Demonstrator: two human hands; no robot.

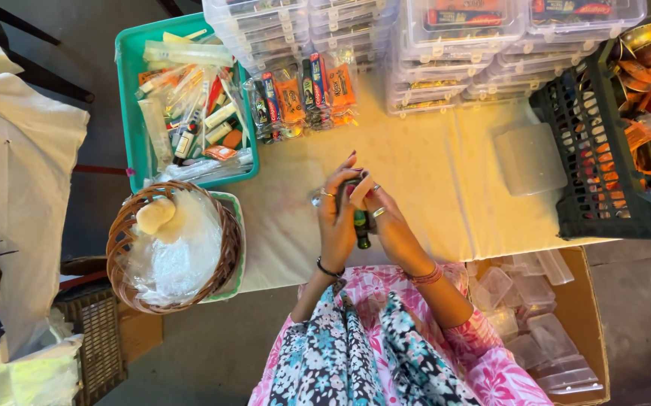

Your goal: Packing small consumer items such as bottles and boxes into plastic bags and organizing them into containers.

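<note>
Fingers of the left hand (336, 218) and right hand (385, 218) are pinching a small green bottle (360, 225) together near the table's (430, 173) near edge; steadying it upright would be wise.

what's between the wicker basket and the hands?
Head view: only bare cream tablecloth lies between the wicker basket and the left hand; the right hand sits just beyond, both around a small dark bottle.

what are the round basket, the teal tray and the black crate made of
Basket: looks like woven cane, brown strands visibly plaited around the rim. Teal tray: seemingly plastic, smooth and evenly coloured with a moulded lip. Black crate: probably moulded plastic, a regular lattice of holes in its wall.
</note>
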